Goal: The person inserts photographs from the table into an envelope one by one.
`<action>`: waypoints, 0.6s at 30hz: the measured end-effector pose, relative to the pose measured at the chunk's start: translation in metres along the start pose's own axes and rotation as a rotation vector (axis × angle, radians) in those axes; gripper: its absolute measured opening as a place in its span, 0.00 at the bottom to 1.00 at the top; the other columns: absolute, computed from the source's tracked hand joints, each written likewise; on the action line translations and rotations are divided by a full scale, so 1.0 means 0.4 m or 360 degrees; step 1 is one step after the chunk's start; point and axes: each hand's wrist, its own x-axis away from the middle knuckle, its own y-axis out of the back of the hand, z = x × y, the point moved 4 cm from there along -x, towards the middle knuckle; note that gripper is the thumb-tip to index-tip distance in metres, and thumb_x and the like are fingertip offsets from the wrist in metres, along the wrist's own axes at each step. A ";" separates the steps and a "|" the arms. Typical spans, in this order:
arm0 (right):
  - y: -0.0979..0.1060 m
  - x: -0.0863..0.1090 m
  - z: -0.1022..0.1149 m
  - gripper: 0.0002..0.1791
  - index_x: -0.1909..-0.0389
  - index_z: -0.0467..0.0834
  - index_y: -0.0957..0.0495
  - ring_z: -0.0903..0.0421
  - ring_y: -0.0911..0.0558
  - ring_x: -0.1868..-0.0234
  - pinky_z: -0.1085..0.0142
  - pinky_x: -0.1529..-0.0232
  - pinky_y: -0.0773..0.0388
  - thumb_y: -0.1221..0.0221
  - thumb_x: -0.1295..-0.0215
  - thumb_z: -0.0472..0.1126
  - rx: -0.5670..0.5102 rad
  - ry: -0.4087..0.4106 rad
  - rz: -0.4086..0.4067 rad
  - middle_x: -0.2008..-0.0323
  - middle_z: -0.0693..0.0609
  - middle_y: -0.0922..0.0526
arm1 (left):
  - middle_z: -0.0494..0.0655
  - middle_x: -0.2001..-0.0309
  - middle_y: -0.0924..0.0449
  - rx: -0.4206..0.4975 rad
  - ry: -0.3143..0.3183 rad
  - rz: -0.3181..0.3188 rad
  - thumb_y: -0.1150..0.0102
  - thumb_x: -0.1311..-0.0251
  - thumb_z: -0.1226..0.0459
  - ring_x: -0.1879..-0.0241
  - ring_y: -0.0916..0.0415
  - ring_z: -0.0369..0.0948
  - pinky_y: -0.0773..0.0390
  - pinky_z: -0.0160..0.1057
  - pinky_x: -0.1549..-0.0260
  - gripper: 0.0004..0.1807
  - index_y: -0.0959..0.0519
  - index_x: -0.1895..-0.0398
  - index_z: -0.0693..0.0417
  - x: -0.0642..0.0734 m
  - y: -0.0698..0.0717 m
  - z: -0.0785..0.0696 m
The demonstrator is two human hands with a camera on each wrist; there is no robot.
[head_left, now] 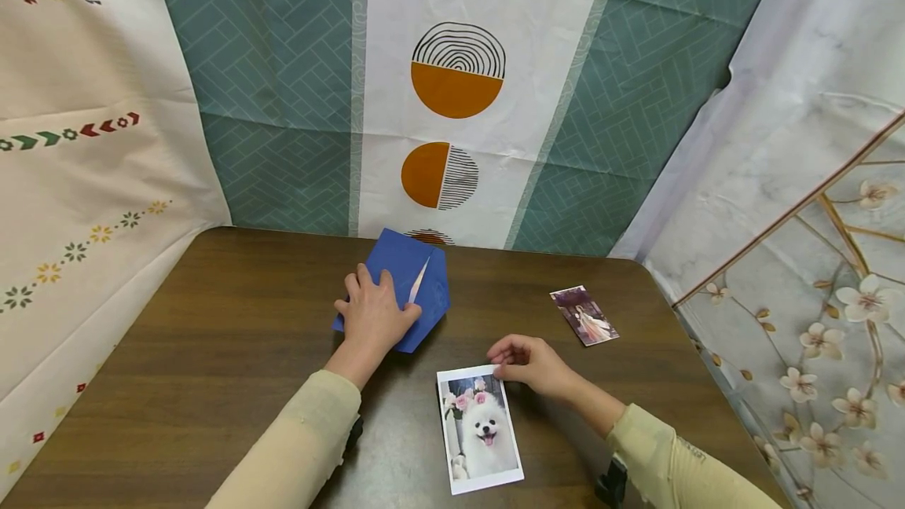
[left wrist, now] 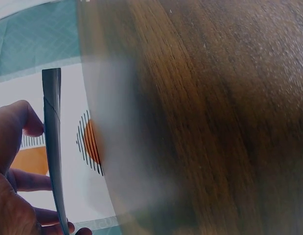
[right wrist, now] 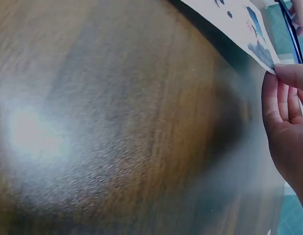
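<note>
My left hand [head_left: 376, 306] grips a blue envelope [head_left: 431, 307] above the far middle of the table, its flap side toward me. A narrow pale slit shows along the flap. The left wrist view catches the envelope [left wrist: 52, 117] edge-on, with fingers around it. Nearer to me, my right hand [head_left: 533, 365] pinches the top right corner of a white-bordered photo [head_left: 481, 430] of a fluffy white dog with pink flowers. From the right wrist view, thumb and forefinger hold that photo's corner [right wrist: 261, 51], and the photo is raised off the table.
A smaller photo [head_left: 584, 316] of a figure in a pale dress lies at the far right of the brown wooden table [head_left: 212, 352]. Behind the table hangs a green and white patterned curtain [head_left: 283, 100]. Printed cloths [head_left: 85, 179] hang along both sides.
</note>
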 end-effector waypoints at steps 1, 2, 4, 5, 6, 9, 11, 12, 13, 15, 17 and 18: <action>0.003 -0.003 -0.002 0.15 0.46 0.31 0.17 0.55 0.17 0.56 0.70 0.54 0.18 0.31 0.31 0.32 -0.0037 -0.0021 -0.0007 0.56 0.48 0.14 | 0.79 0.22 0.47 -0.0001 0.0001 -0.0001 0.34 0.37 0.49 0.27 0.45 0.72 0.31 0.79 0.45 0.43 0.29 0.26 0.70 0.000 0.000 0.000; 0.005 -0.006 -0.003 0.16 0.46 0.30 0.18 0.55 0.17 0.56 0.69 0.54 0.18 0.31 0.31 0.32 -0.0081 -0.0039 -0.0014 0.56 0.48 0.14 | 0.79 0.22 0.47 -0.0003 0.0001 -0.0002 0.34 0.37 0.49 0.27 0.45 0.72 0.31 0.79 0.45 0.43 0.29 0.26 0.70 0.000 0.000 0.000; 0.012 -0.012 -0.005 0.17 0.45 0.28 0.19 0.56 0.17 0.57 0.69 0.54 0.17 0.31 0.31 0.32 -0.0144 -0.0074 -0.0038 0.57 0.49 0.14 | 0.79 0.22 0.47 -0.0004 0.0001 0.0000 0.34 0.37 0.49 0.27 0.45 0.72 0.31 0.79 0.45 0.43 0.29 0.26 0.70 -0.001 0.000 0.000; 0.016 -0.016 -0.005 0.18 0.44 0.28 0.19 0.56 0.17 0.57 0.69 0.54 0.17 0.31 0.32 0.32 -0.0176 -0.0089 -0.0052 0.57 0.50 0.14 | 0.79 0.22 0.47 -0.0005 0.0002 0.0002 0.34 0.37 0.48 0.27 0.45 0.72 0.31 0.79 0.45 0.43 0.29 0.26 0.70 -0.001 0.000 0.000; 0.020 -0.020 -0.006 0.19 0.44 0.27 0.20 0.56 0.17 0.57 0.69 0.53 0.18 0.31 0.32 0.31 -0.0211 -0.0104 -0.0068 0.57 0.50 0.14 | 0.79 0.22 0.47 -0.0006 0.0002 0.0001 0.34 0.37 0.48 0.27 0.45 0.72 0.32 0.79 0.45 0.44 0.29 0.26 0.70 -0.001 0.001 0.000; 0.031 -0.032 -0.004 0.21 0.42 0.24 0.23 0.56 0.17 0.57 0.69 0.51 0.18 0.32 0.32 0.30 -0.0308 -0.0128 -0.0111 0.57 0.51 0.14 | 0.79 0.22 0.47 -0.0008 0.0002 0.0005 0.34 0.37 0.48 0.27 0.45 0.72 0.32 0.79 0.45 0.44 0.30 0.26 0.70 -0.001 0.001 0.000; 0.039 -0.039 -0.003 0.22 0.41 0.23 0.25 0.56 0.17 0.56 0.68 0.51 0.18 0.33 0.31 0.30 -0.0388 -0.0153 -0.0141 0.56 0.52 0.14 | 0.79 0.22 0.47 -0.0010 0.0002 0.0005 0.34 0.37 0.48 0.27 0.45 0.72 0.32 0.79 0.45 0.44 0.30 0.26 0.70 -0.001 0.000 0.000; 0.043 -0.043 -0.003 0.23 0.40 0.22 0.26 0.56 0.17 0.56 0.67 0.50 0.18 0.33 0.31 0.30 -0.0430 -0.0164 -0.0157 0.56 0.52 0.14 | 0.79 0.22 0.47 -0.0011 0.0003 0.0007 0.34 0.37 0.48 0.26 0.45 0.72 0.32 0.79 0.45 0.44 0.30 0.26 0.69 -0.001 0.000 0.000; 0.047 -0.047 -0.002 0.23 0.40 0.22 0.26 0.56 0.18 0.56 0.67 0.50 0.18 0.34 0.31 0.29 -0.0467 -0.0163 -0.0167 0.56 0.52 0.15 | 0.79 0.22 0.47 -0.0012 0.0003 0.0007 0.34 0.37 0.48 0.26 0.45 0.72 0.32 0.79 0.44 0.44 0.30 0.26 0.69 -0.001 -0.001 0.000; 0.055 -0.056 0.000 0.22 0.40 0.22 0.26 0.56 0.17 0.55 0.67 0.50 0.18 0.35 0.30 0.28 -0.0566 -0.0166 -0.0190 0.56 0.52 0.15 | 0.79 0.22 0.47 -0.0011 0.0003 0.0007 0.34 0.37 0.48 0.26 0.45 0.72 0.32 0.79 0.44 0.44 0.30 0.25 0.69 -0.001 -0.001 -0.001; 0.064 -0.066 0.004 0.20 0.40 0.24 0.26 0.57 0.17 0.55 0.67 0.50 0.17 0.37 0.30 0.27 -0.0652 -0.0153 -0.0214 0.56 0.51 0.16 | 0.79 0.22 0.47 -0.0006 0.0000 0.0005 0.34 0.37 0.48 0.26 0.45 0.72 0.31 0.79 0.44 0.44 0.30 0.25 0.69 0.000 -0.001 -0.002; 0.068 -0.072 0.006 0.19 0.40 0.25 0.25 0.57 0.17 0.54 0.68 0.49 0.17 0.37 0.29 0.26 -0.0688 -0.0154 -0.0226 0.55 0.51 0.17 | 0.79 0.22 0.47 -0.0005 0.0000 0.0006 0.34 0.37 0.48 0.26 0.45 0.72 0.31 0.79 0.44 0.44 0.30 0.25 0.69 0.000 -0.002 -0.002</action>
